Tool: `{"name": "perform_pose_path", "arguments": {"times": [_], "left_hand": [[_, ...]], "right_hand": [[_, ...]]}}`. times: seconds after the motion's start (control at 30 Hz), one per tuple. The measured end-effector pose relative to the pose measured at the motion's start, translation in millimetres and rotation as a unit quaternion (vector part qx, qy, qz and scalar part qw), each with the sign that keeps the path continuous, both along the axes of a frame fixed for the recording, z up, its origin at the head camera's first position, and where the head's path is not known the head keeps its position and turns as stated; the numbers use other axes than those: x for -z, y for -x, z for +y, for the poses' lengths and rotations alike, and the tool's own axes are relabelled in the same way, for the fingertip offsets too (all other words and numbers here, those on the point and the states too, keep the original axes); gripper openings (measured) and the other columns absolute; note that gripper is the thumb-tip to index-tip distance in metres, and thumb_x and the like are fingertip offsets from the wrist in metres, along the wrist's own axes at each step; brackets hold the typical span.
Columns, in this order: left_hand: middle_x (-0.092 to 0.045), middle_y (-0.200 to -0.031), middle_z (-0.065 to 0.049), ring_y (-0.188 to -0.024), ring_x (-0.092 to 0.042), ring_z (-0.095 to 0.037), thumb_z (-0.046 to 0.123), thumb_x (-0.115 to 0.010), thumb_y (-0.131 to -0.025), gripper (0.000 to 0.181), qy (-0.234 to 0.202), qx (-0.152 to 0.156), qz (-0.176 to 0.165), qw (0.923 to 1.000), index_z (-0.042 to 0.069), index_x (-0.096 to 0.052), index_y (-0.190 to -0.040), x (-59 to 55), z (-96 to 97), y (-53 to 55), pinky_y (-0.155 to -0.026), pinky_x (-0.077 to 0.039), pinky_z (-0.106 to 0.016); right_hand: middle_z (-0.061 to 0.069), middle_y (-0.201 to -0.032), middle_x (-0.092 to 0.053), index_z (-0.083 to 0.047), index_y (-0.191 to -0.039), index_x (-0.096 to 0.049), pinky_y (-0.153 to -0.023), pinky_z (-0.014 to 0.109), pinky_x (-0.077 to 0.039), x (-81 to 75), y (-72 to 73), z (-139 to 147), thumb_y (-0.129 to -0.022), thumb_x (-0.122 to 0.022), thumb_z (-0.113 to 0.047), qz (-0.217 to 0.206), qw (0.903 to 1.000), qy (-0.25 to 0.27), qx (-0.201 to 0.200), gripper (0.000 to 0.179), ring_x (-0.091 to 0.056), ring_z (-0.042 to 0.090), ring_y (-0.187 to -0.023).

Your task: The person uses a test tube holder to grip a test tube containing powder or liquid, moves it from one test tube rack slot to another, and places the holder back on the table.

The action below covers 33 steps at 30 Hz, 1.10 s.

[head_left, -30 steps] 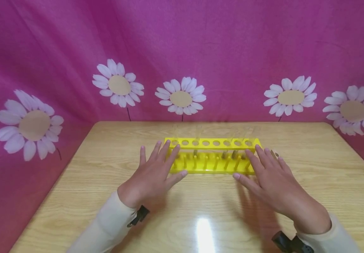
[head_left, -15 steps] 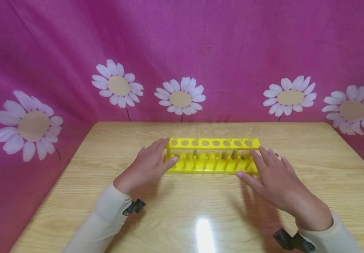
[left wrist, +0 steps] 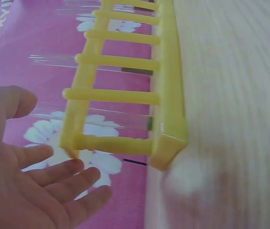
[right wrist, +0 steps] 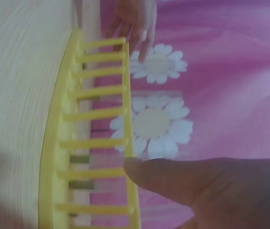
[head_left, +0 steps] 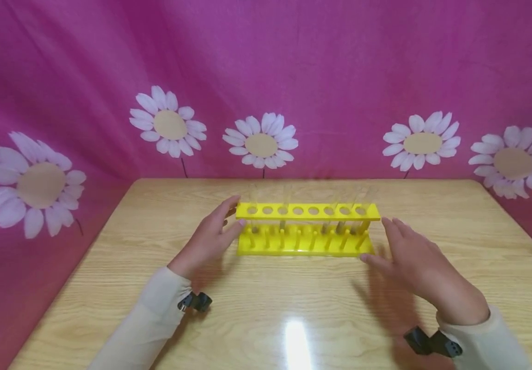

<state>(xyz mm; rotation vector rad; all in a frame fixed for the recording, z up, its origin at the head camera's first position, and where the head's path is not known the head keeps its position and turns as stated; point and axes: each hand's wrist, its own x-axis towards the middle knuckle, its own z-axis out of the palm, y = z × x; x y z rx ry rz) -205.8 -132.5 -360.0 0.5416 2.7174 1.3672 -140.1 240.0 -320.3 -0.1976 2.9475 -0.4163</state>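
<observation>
A yellow test tube rack [head_left: 307,211] stands on the wooden table, with a row of holes along its top and pegs behind a low base. Several clear test tubes [head_left: 287,194] stand in it, with dark matter near their bottoms. My left hand [head_left: 208,237] is at the rack's left end, thumb towards the front and fingers partly hidden behind the end. In the left wrist view its fingers [left wrist: 80,183] are spread loosely near the end post. My right hand [head_left: 425,267] lies by the right end, fingers extended; in the right wrist view the thumb [right wrist: 159,174] overlaps the top bar.
The wooden table [head_left: 155,205] ends at a magenta cloth backdrop [head_left: 340,77] with white daisies printed on it, which also closes off the left side. Small black cameras [head_left: 195,302] sit at both wrists. A bright glare spot lies on the table's front.
My left hand has moved from over the rack's left part to beside its left end. The right hand has shifted outward to the right end. The view has turned slightly right.
</observation>
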Motion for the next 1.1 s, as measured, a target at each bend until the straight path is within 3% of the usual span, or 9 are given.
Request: {"name": "perform_pose_path", "arguments": {"times": [0.17, 0.3, 0.43, 0.47, 0.6, 0.8, 0.97, 1.1], "left_hand": [[-0.034, -0.153, -0.007, -0.137, -0.037, -0.029, 0.024, -0.055, -0.099, 0.061, -0.035, -0.004, 0.014, 0.9993, 0.021, -0.025, -0.152, 9.1, 1.4, 5.3, -0.108, -0.033, -0.047], [-0.036, -0.151, -0.008, -0.136, -0.039, -0.028, 0.022, -0.054, -0.1, 0.058, -0.064, -0.006, 0.016, 0.9978, 0.022, -0.028, -0.152, 15.9, 1.8, 9.8, -0.109, -0.033, -0.045], [-0.034, -0.152, -0.01, -0.137, -0.037, -0.029, 0.026, -0.052, -0.101, 0.057, -0.097, -0.007, -0.022, 0.995, 0.028, -0.027, -0.151, 18.8, 0.7, 11.5, -0.11, -0.031, -0.045], [-0.033, -0.152, -0.011, -0.138, -0.036, -0.03, 0.025, -0.051, -0.101, 0.057, -0.103, -0.006, -0.034, 0.9941, 0.027, -0.026, -0.152, 15.1, 1.2, 9.4, -0.11, -0.031, -0.045], [-0.032, -0.152, -0.012, -0.137, -0.036, -0.029, 0.026, -0.05, -0.102, 0.059, -0.125, 0.002, -0.064, 0.9901, 0.026, -0.022, -0.153, 18.9, 0.4, 11.5, -0.11, -0.031, -0.044], [-0.033, -0.151, -0.016, -0.135, -0.038, -0.03, 0.025, -0.051, -0.101, 0.064, -0.164, 0.025, -0.087, 0.9823, 0.038, -0.014, -0.152, 30.3, -2.3, 19.5, -0.11, -0.031, -0.046], [-0.03, -0.153, -0.016, -0.14, -0.032, -0.028, 0.031, -0.05, -0.101, 0.065, -0.174, 0.031, -0.105, 0.9786, 0.041, -0.011, -0.152, 35.9, -5.0, 20.8, -0.112, -0.022, -0.053], [-0.035, -0.151, -0.014, -0.138, -0.035, -0.026, 0.033, -0.05, -0.101, 0.063, -0.195, 0.03, -0.117, 0.9734, 0.042, -0.014, -0.152, 41.2, -6.1, 22.8, -0.113, -0.018, -0.054]], "right_hand": [[0.041, -0.146, -0.018, 0.012, -0.148, -0.012, -0.098, 0.07, -0.026, 5.5, 10.4, 13, -0.081, -0.065, -0.061, -0.049, 0.9985, 0.013, 0.021, 0.112, -0.024, 0.06, -0.128], [0.041, -0.145, -0.021, 0.012, -0.148, -0.013, -0.098, 0.07, -0.028, 10.3, 15.6, 24, -0.079, -0.069, -0.06, -0.061, 0.9976, 0.015, 0.03, 0.114, -0.026, 0.06, -0.127], [0.042, -0.138, -0.031, 0.014, -0.144, -0.02, -0.094, 0.069, -0.033, 13.1, 20.6, 35, -0.08, -0.071, -0.055, -0.047, 0.9984, 0.006, 0.032, 0.107, -0.035, 0.059, -0.121], [0.042, -0.134, -0.036, 0.015, -0.142, -0.023, -0.091, 0.068, -0.036, 13.3, 22.1, 38, -0.079, -0.072, -0.053, -0.046, 0.9984, 0.005, 0.032, 0.105, -0.041, 0.057, -0.116], [0.037, -0.113, -0.05, 0.019, -0.13, -0.033, -0.081, 0.059, -0.045, 12.5, 28.1, 48, -0.078, -0.073, -0.051, -0.067, 0.9964, -0.006, 0.051, 0.095, -0.052, 0.046, -0.096], [0.033, -0.104, -0.051, 0.021, -0.124, -0.035, -0.077, 0.054, -0.047, 15.8, 34.5, 57, -0.079, -0.073, -0.05, -0.09, 0.9927, -0.021, 0.078, 0.093, -0.051, 0.04, -0.087], [0.019, -0.084, -0.051, 0.014, -0.108, -0.046, -0.065, 0.041, -0.045, 20.9, 37.1, 63, -0.081, -0.072, -0.046, -0.114, 0.989, -0.007, 0.095, 0.071, -0.05, 0.032, -0.076], [0.014, -0.078, -0.049, 0.01, -0.102, -0.05, -0.06, 0.034, -0.042, 25.7, 38.9, 66, -0.083, -0.071, -0.043, -0.132, 0.9839, 0.003, 0.121, 0.059, -0.05, 0.029, -0.073]]}}
